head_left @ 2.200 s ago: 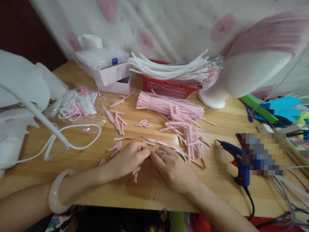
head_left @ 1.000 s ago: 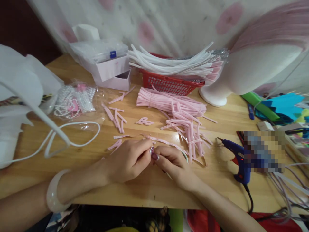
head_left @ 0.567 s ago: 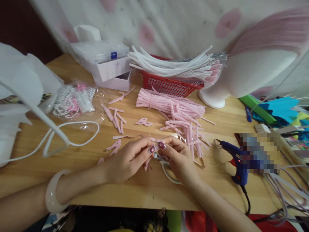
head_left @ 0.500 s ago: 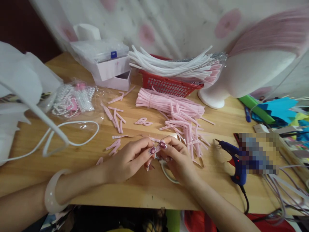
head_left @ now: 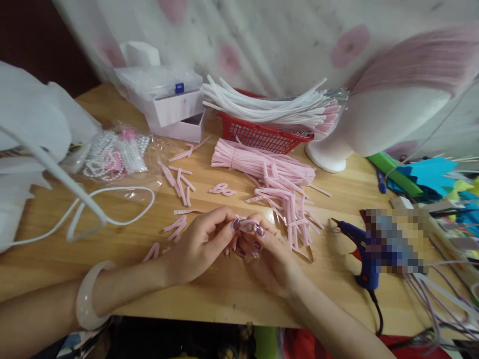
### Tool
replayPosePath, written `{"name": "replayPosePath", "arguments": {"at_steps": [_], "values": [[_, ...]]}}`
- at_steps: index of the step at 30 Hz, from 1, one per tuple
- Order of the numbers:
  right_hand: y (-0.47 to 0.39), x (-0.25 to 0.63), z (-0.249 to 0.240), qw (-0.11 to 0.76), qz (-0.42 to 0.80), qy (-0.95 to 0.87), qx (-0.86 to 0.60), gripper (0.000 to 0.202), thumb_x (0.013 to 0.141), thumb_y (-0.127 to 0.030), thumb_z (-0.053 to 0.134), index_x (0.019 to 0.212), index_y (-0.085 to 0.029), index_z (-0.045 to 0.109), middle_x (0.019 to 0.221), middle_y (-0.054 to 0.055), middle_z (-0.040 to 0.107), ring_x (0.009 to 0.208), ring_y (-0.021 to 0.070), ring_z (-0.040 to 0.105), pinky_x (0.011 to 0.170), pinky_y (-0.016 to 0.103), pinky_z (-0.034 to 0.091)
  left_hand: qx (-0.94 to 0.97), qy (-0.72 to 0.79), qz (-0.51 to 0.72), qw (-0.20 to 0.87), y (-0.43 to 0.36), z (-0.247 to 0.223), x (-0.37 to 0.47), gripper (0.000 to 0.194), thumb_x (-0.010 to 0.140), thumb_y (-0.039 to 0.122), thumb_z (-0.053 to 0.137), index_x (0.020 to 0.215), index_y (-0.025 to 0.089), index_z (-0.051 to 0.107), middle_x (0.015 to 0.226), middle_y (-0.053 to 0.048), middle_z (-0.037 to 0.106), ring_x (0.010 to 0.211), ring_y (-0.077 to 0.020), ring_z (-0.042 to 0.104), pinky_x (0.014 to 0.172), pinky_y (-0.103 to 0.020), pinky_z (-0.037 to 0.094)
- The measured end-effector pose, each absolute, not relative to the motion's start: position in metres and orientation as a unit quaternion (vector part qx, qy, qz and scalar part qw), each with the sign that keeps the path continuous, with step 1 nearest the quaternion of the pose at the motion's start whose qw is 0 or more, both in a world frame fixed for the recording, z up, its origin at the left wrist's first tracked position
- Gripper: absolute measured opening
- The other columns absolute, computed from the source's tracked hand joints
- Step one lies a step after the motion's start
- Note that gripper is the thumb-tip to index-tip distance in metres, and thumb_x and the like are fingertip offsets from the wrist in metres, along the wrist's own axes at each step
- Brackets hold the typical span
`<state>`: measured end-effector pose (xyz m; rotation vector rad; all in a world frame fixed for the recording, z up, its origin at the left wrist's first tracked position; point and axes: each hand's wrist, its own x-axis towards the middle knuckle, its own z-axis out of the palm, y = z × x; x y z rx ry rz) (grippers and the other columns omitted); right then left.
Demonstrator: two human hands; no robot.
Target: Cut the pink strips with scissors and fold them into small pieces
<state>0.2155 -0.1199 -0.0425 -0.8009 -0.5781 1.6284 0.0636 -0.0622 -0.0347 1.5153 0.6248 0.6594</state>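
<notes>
Close together above the middle of the wooden table, both hands pinch a short pink pipe cleaner point(head_left: 247, 225), mostly covered by the fingers. My left hand point(head_left: 204, 244) has its thumb and forefinger closed on one end. My right hand point(head_left: 275, 254) grips the other end, its remaining fingers curled underneath. Just beyond them lies a small pink looped piece point(head_left: 223, 189) of twisted pipe cleaner. A pink tape measure point(head_left: 183, 212) runs partly behind my left hand. Bent pink pipe cleaners point(head_left: 290, 204) are heaped beyond my right hand, and short cut pieces point(head_left: 177, 182) lie to the left.
A blue glue gun point(head_left: 359, 244) with its cord stands at right. Behind are a pink pipe cleaner bundle point(head_left: 258, 162), a red basket point(head_left: 262, 134) and a white mannequin head point(head_left: 392, 119). Bagged beads point(head_left: 112, 154), white boxes point(head_left: 175, 112) and a white cable point(head_left: 149, 209) occupy the left.
The pink piece now lies more level between both thumbs, and my right fingers have curled in below. A pale loop seen earlier by my right hand no longer shows. The view shifted slightly.
</notes>
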Motion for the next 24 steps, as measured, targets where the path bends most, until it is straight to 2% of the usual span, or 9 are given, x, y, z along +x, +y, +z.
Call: {"name": "replayPosePath", "arguments": {"at_steps": [4, 8, 12, 14, 17, 21, 24], "values": [[-0.121, 0.213, -0.043, 0.590, 0.655, -0.279, -0.380, 0.036, 0.072, -0.050, 0.083, 0.069, -0.020, 0.062, 0.051, -0.007, 0.044, 0.053, 0.0121, 0.043, 0.056, 0.026, 0.033, 0.667, 0.270, 0.302, 0.625, -0.065, -0.039, 0.063, 0.022, 0.100, 0.031, 0.044, 0.085, 0.018, 0.054, 0.072, 0.002, 0.056, 0.062, -0.0118, 0.052, 0.061, -0.024, 0.045], [-0.122, 0.214, -0.050, 0.611, 0.626, -0.285, -0.392, 0.032, 0.077, -0.050, 0.079, 0.071, -0.020, 0.069, 0.051, -0.006, 0.045, 0.051, 0.0118, 0.042, 0.057, 0.028, 0.037, 0.661, 0.273, 0.302, 0.631, -0.068, -0.038, 0.064, 0.023, 0.100, 0.031, 0.043, 0.083, 0.018, 0.053, 0.070, 0.003, 0.055, 0.060, -0.0111, 0.051, 0.060, -0.024, 0.045], [-0.122, 0.218, -0.055, 0.602, 0.601, -0.329, -0.410, 0.021, 0.078, -0.041, 0.081, 0.088, -0.024, 0.075, 0.064, -0.002, 0.063, 0.054, 0.0123, 0.049, 0.055, 0.028, 0.040, 0.648, 0.271, 0.329, 0.632, -0.071, -0.033, 0.064, 0.023, 0.100, 0.030, 0.043, 0.080, 0.020, 0.051, 0.065, 0.005, 0.051, 0.058, -0.0104, 0.051, 0.058, -0.022, 0.045], [-0.122, 0.218, -0.056, 0.587, 0.599, -0.356, -0.411, 0.020, 0.080, -0.038, 0.080, 0.094, -0.025, 0.075, 0.066, -0.002, 0.066, 0.054, 0.0120, 0.052, 0.054, 0.027, 0.039, 0.650, 0.274, 0.339, 0.623, -0.072, -0.031, 0.064, 0.024, 0.100, 0.029, 0.041, 0.079, 0.020, 0.051, 0.064, 0.006, 0.050, 0.058, -0.0103, 0.050, 0.059, -0.022, 0.044], [-0.122, 0.217, -0.055, 0.567, 0.616, -0.373, -0.399, 0.017, 0.083, -0.037, 0.077, 0.095, -0.025, 0.075, 0.064, -0.003, 0.066, 0.054, 0.0120, 0.054, 0.054, 0.026, 0.039, 0.659, 0.293, 0.332, 0.608, -0.071, -0.030, 0.062, 0.025, 0.100, 0.028, 0.038, 0.079, 0.021, 0.049, 0.067, 0.005, 0.050, 0.062, -0.0114, 0.051, 0.062, -0.023, 0.044], [-0.122, 0.216, -0.056, 0.562, 0.621, -0.373, -0.399, 0.020, 0.079, -0.035, 0.081, 0.095, -0.025, 0.075, 0.063, -0.004, 0.064, 0.050, 0.0093, 0.045, 0.050, 0.023, 0.036, 0.673, 0.312, 0.325, 0.586, -0.069, -0.031, 0.061, 0.026, 0.101, 0.028, 0.034, 0.078, 0.022, 0.045, 0.068, 0.004, 0.047, 0.064, -0.0126, 0.048, 0.062, -0.024, 0.042], [-0.121, 0.216, -0.055, 0.590, 0.631, -0.347, -0.365, 0.018, 0.078, -0.039, 0.081, 0.085, -0.023, 0.076, 0.056, -0.005, 0.057, 0.053, 0.0099, 0.042, 0.053, 0.023, 0.036, 0.723, 0.292, 0.327, 0.534, -0.068, -0.032, 0.060, 0.026, 0.100, 0.026, 0.034, 0.077, 0.022, 0.045, 0.069, 0.004, 0.047, 0.064, -0.0131, 0.048, 0.064, -0.026, 0.041]]}}
